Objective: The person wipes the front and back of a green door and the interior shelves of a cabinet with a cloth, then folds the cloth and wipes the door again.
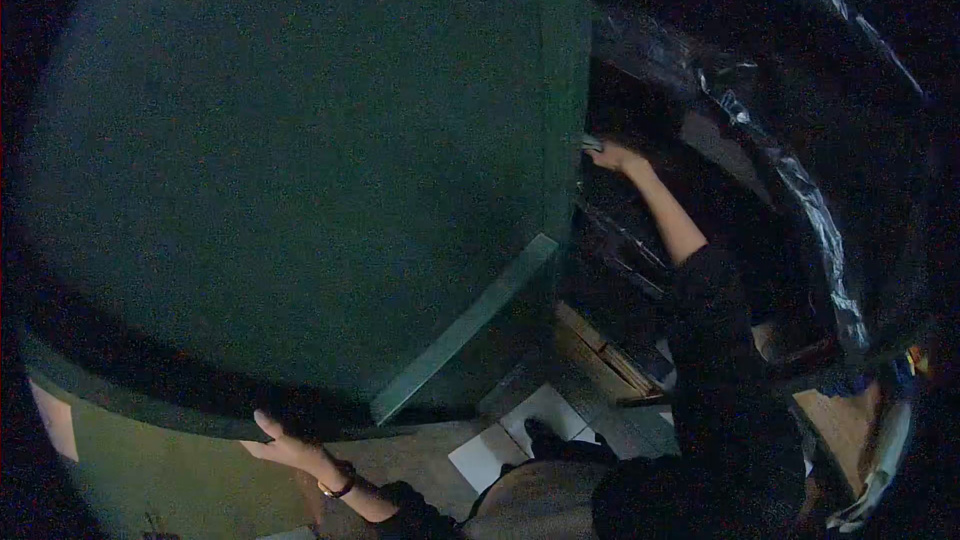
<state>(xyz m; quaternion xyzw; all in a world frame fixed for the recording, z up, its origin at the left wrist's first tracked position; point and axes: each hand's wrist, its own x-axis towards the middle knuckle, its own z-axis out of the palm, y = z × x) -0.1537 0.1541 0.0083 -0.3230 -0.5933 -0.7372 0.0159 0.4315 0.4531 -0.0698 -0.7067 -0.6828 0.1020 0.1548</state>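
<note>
A large dark green panel (300,160) fills most of the left and middle of the head view. A lighter green strip (465,330) runs slantwise across its lower right part. At the panel's lower edge is my left hand (290,448), thumb spread away from the fingers and a dark band on the wrist. My right hand (615,157) reaches to the panel's right edge. Its fingers are closed around a small pale thing (592,143), too dim and small to name. Part of those fingers is hidden.
Crumpled shiny black plastic sheeting (800,180) hangs on the right. Below it lie flat brown boards or cardboard (610,355). White sheets (545,415) are on the floor by a dark shoe (545,440). A pale wall or floor area (180,480) shows at lower left.
</note>
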